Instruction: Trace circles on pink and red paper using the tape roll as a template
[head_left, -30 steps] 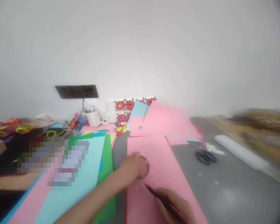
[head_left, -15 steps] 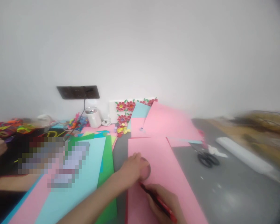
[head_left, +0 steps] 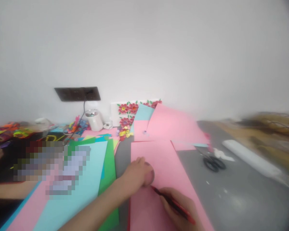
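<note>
My left hand presses a small round disc down on a long pink sheet of paper. The disc looks pinkish or see-through, and the fingers cover part of it. In my right hand is a red and black pen, held in a writing grip. Its tip meets the pink sheet just at the disc's lower right edge. Whether it has left a line there is too blurred to tell.
Left lie stacked light blue and green sheets. Black-handled scissors and a white roll are on the right. Behind stand a white canister and a flower-covered board. Another person's arm reaches in at left.
My right hand and the pen have moved right, with the tip passing along the disc's lower edge. My left hand keeps the disc in place. The view shifts slightly.
</note>
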The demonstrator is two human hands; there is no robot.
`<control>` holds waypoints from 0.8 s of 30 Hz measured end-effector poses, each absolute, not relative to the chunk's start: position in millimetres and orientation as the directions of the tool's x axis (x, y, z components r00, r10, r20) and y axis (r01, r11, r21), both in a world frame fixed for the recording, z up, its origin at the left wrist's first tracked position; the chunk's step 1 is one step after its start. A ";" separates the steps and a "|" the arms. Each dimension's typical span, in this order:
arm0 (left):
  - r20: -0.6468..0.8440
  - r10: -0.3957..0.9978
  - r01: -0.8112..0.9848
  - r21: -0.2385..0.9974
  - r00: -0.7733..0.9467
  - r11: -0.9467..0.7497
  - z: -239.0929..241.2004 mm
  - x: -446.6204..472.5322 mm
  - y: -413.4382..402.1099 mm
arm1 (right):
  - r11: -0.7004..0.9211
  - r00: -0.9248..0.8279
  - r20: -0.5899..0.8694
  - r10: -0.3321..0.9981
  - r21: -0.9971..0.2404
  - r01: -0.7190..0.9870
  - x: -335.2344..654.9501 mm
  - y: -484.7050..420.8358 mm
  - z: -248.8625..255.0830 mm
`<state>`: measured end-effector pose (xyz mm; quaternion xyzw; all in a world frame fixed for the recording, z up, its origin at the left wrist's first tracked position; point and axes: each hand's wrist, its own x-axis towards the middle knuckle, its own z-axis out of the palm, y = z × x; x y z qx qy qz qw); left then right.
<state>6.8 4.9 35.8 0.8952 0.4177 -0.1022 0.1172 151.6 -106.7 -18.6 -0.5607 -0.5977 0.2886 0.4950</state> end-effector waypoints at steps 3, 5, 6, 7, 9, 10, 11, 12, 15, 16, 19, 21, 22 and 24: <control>-0.315 0.730 0.788 0.115 0.606 -0.605 43.2 8.7 2.9 | 0.188 0.140 0.253 0.957 -0.912 0.363 155.7 -104.8 -14.9; -0.325 0.733 0.794 0.109 0.597 -0.598 46.5 8.6 2.1 | 0.195 0.159 0.266 0.951 -0.912 0.360 157.1 -104.3 -12.4; -0.324 0.732 0.793 0.110 0.599 -0.599 47.8 8.2 1.9 | 0.201 0.163 0.274 0.948 -0.911 0.360 157.2 -104.5 -11.7; -0.313 0.728 0.786 0.117 0.610 -0.608 49.2 7.6 1.8 | 0.206 0.164 0.280 0.946 -0.909 0.363 156.7 -105.1 -11.6; -0.302 0.715 0.770 0.126 0.630 -0.625 52.9 6.8 1.9 | 0.216 0.159 0.292 0.943 -0.902 0.375 153.8 -107.4 -13.4; -0.308 0.709 0.765 0.122 0.635 -0.632 55.1 6.8 2.2 | 0.224 0.155 0.302 0.941 -0.895 0.386 151.3 -108.7 -15.4; -0.316 0.702 0.760 0.115 0.639 -0.640 57.3 7.1 2.6 | 0.239 0.144 0.318 0.937 -0.885 0.400 148.1 -110.1 -17.9; -0.324 0.692 0.752 0.106 0.644 -0.650 59.2 7.7 3.3 | 0.264 0.124 0.341 0.932 -0.871 0.414 144.4 -111.2 -20.8; -0.343 0.677 0.734 0.058 0.651 -0.677 60.4 10.6 6.8 | 0.379 0.032 0.437 0.899 -0.812 0.445 131.4 -112.4 -29.5; -0.340 0.674 0.727 0.043 0.656 -0.685 59.2 11.6 8.2 | 0.412 0.010 0.467 0.884 -0.790 0.455 127.1 -112.1 -32.1; -0.336 0.667 0.712 0.017 0.665 -0.702 54.8 13.5 11.5 | 0.463 -0.006 0.532 0.847 -0.732 0.499 116.0 -109.5 -37.8; -0.346 0.664 0.711 0.013 0.662 -0.703 53.8 14.2 12.3 | 0.476 -0.006 0.554 0.832 -0.709 0.520 110.6 -107.5 -40.3; -0.352 0.666 0.714 0.011 0.658 -0.700 54.2 14.6 12.3 | 0.481 -0.009 0.559 0.829 -0.704 0.522 108.5 -106.5 -41.1; -0.365 0.669 0.721 0.008 0.648 -0.693 56.1 15.5 11.7 | 0.488 -0.009 0.564 0.826 -0.705 0.514 105.2 -104.9 -41.4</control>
